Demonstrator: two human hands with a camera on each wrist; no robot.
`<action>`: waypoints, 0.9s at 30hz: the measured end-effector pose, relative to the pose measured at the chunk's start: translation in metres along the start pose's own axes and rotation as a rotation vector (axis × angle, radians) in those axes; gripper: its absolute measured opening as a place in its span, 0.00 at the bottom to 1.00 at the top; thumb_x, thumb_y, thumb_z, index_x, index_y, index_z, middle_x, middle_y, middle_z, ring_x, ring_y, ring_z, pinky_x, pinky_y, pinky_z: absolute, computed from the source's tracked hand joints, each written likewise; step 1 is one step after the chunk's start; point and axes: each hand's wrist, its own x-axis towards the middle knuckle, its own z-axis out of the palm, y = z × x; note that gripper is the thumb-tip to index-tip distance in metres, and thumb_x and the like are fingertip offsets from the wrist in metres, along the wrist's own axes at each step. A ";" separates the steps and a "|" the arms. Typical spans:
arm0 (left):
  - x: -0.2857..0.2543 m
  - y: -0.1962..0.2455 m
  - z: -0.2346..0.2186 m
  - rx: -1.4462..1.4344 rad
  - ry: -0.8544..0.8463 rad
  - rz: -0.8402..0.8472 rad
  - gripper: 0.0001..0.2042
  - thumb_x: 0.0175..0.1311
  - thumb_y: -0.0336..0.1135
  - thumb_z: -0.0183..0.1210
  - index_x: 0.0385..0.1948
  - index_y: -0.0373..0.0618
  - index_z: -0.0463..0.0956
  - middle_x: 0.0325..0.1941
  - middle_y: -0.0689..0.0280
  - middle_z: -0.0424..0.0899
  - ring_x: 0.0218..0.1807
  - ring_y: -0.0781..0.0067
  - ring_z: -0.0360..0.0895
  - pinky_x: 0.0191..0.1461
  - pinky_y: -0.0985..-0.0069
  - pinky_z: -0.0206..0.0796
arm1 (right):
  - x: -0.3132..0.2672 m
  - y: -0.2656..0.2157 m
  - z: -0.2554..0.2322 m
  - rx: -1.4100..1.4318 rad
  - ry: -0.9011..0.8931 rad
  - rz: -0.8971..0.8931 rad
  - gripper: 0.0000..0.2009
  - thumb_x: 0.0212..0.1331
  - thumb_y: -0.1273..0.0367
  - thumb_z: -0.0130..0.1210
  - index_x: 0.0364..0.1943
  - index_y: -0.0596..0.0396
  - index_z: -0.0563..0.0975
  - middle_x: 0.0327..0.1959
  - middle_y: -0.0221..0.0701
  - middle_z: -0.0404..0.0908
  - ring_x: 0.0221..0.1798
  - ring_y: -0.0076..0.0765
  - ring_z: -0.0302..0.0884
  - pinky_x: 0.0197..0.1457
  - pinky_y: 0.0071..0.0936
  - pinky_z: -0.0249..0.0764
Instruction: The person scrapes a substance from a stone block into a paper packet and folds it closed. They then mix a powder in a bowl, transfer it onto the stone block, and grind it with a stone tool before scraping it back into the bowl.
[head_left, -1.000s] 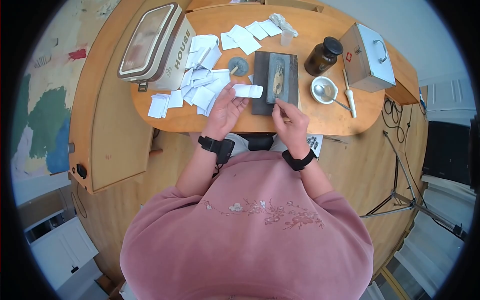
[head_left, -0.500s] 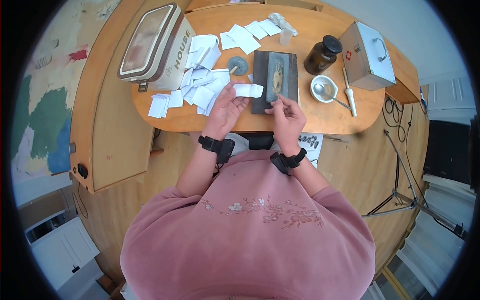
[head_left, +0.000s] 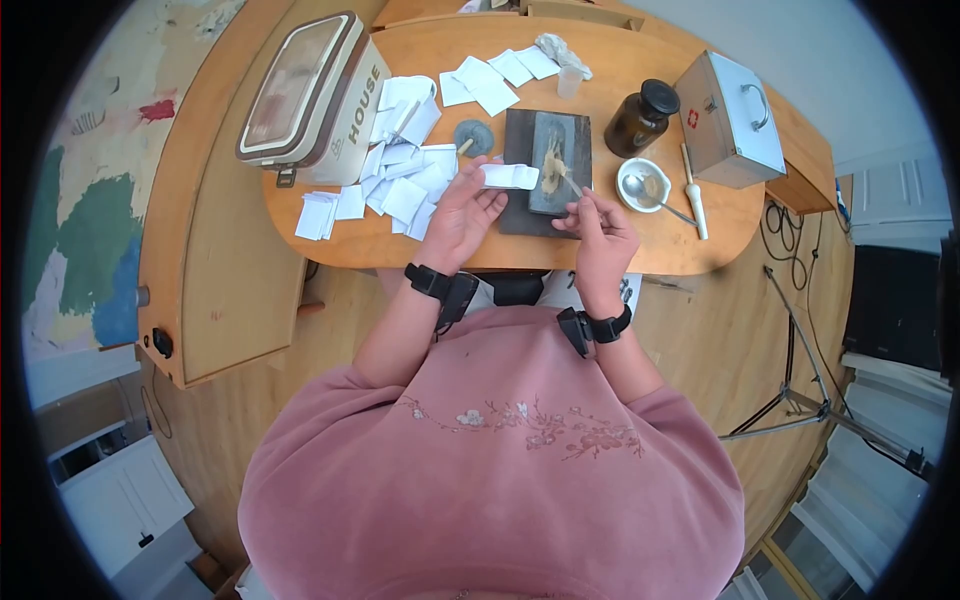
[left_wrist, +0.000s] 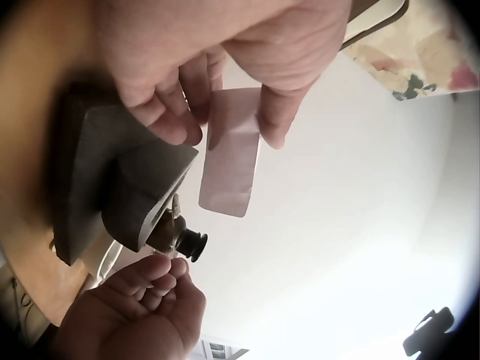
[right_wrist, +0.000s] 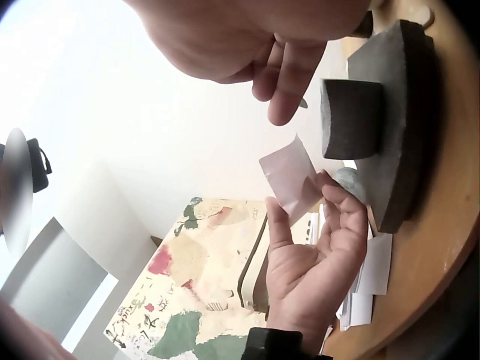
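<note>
My left hand (head_left: 460,225) pinches a small white paper packet (head_left: 509,177) between thumb and fingers; in the left wrist view the packet (left_wrist: 231,157) hangs flat beyond the fingertips. Just to its right, a grey stone slab with a shallow hollow (head_left: 543,208) rests on a dark board (head_left: 518,130), with tan powder (head_left: 551,172) in the hollow. My right hand (head_left: 605,245) grips a slim, flat-tipped tool (head_left: 573,187) whose end is at the powder. In the right wrist view the fingers hide most of the tool; its tip (right_wrist: 304,103) peeks out.
Left of the board lie many white packets (head_left: 405,198) and a round grey stone with a wooden peg (head_left: 474,136). Rightward stand a brown jar (head_left: 640,122), a white mortar (head_left: 630,200) with a spoon, a white pestle (head_left: 697,205) and a metal case (head_left: 735,115). A lidded box (head_left: 345,110) is far left.
My right hand has moved away from the slab's near end, rightward, and the tool now shows over the powder, which looks heaped further. The packet in my left hand has shifted slightly right.
</note>
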 end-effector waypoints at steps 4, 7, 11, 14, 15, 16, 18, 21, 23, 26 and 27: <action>0.004 0.002 0.009 -0.005 0.001 -0.016 0.21 0.84 0.39 0.65 0.72 0.49 0.72 0.74 0.61 0.82 0.69 0.69 0.82 0.73 0.65 0.74 | 0.000 -0.020 -0.003 -0.005 -0.059 0.024 0.10 0.81 0.75 0.61 0.58 0.70 0.85 0.41 0.39 0.92 0.38 0.27 0.91 0.47 0.32 0.95; 0.004 0.002 0.012 -0.003 0.003 -0.018 0.23 0.84 0.39 0.65 0.74 0.48 0.70 0.76 0.61 0.81 0.70 0.68 0.81 0.74 0.65 0.74 | 0.000 -0.030 -0.001 -0.019 -0.125 0.038 0.10 0.81 0.76 0.61 0.56 0.69 0.86 0.41 0.39 0.92 0.38 0.27 0.91 0.45 0.31 0.93; 0.002 0.001 0.011 -0.005 -0.010 -0.008 0.24 0.84 0.39 0.65 0.75 0.48 0.69 0.77 0.61 0.80 0.70 0.68 0.81 0.75 0.64 0.74 | 0.002 -0.026 0.007 -0.104 -0.303 0.057 0.10 0.80 0.76 0.63 0.58 0.67 0.87 0.42 0.38 0.93 0.38 0.28 0.91 0.45 0.28 0.90; -0.002 0.002 0.009 -0.015 -0.048 -0.002 0.24 0.85 0.40 0.65 0.75 0.48 0.69 0.78 0.61 0.80 0.71 0.68 0.80 0.76 0.64 0.74 | 0.012 -0.036 0.011 -0.394 -0.485 -0.172 0.11 0.75 0.79 0.64 0.57 0.64 0.88 0.40 0.39 0.92 0.38 0.34 0.90 0.44 0.31 0.86; -0.003 0.001 0.009 -0.023 -0.049 -0.003 0.24 0.85 0.40 0.65 0.75 0.48 0.69 0.78 0.62 0.79 0.72 0.68 0.80 0.76 0.64 0.74 | 0.016 -0.042 0.012 -0.656 -0.611 -0.433 0.12 0.72 0.80 0.65 0.57 0.63 0.89 0.39 0.39 0.91 0.38 0.39 0.89 0.44 0.33 0.84; -0.004 0.001 0.009 -0.031 -0.051 -0.005 0.24 0.85 0.40 0.64 0.76 0.48 0.70 0.79 0.62 0.79 0.72 0.68 0.80 0.76 0.63 0.74 | 0.020 -0.043 0.011 -0.657 -0.615 -0.432 0.12 0.72 0.80 0.65 0.57 0.63 0.89 0.39 0.39 0.91 0.38 0.39 0.89 0.44 0.33 0.84; -0.005 0.000 0.005 -0.038 -0.048 -0.004 0.24 0.85 0.41 0.64 0.75 0.48 0.70 0.79 0.62 0.79 0.72 0.67 0.80 0.77 0.63 0.74 | 0.024 -0.045 0.009 -0.679 -0.651 -0.720 0.13 0.67 0.82 0.67 0.54 0.63 0.89 0.38 0.40 0.89 0.39 0.46 0.87 0.44 0.38 0.81; -0.006 -0.002 0.000 -0.057 -0.032 -0.001 0.23 0.86 0.41 0.64 0.75 0.48 0.71 0.79 0.61 0.79 0.73 0.67 0.80 0.77 0.63 0.73 | 0.018 -0.053 0.001 -0.662 -0.482 -0.685 0.12 0.67 0.82 0.68 0.53 0.62 0.90 0.37 0.41 0.89 0.38 0.46 0.86 0.44 0.37 0.81; -0.005 -0.004 -0.005 -0.070 -0.020 -0.004 0.23 0.86 0.41 0.64 0.75 0.48 0.71 0.80 0.61 0.79 0.73 0.67 0.80 0.76 0.63 0.73 | 0.020 -0.051 -0.008 -0.710 -0.395 -0.696 0.13 0.67 0.82 0.68 0.53 0.62 0.90 0.37 0.41 0.89 0.38 0.46 0.86 0.44 0.37 0.81; -0.003 -0.006 -0.013 -0.094 -0.038 0.000 0.23 0.83 0.43 0.67 0.74 0.47 0.75 0.78 0.60 0.80 0.75 0.64 0.79 0.76 0.63 0.74 | 0.025 -0.039 -0.024 -0.803 -0.284 -0.740 0.14 0.66 0.83 0.69 0.54 0.63 0.90 0.38 0.42 0.89 0.39 0.47 0.86 0.44 0.38 0.82; -0.004 -0.006 -0.013 -0.103 -0.026 -0.004 0.23 0.84 0.43 0.66 0.73 0.47 0.76 0.77 0.60 0.81 0.74 0.65 0.79 0.75 0.63 0.74 | 0.026 -0.033 -0.028 -0.849 -0.264 -0.770 0.14 0.65 0.83 0.69 0.54 0.63 0.89 0.38 0.42 0.89 0.39 0.47 0.86 0.43 0.39 0.82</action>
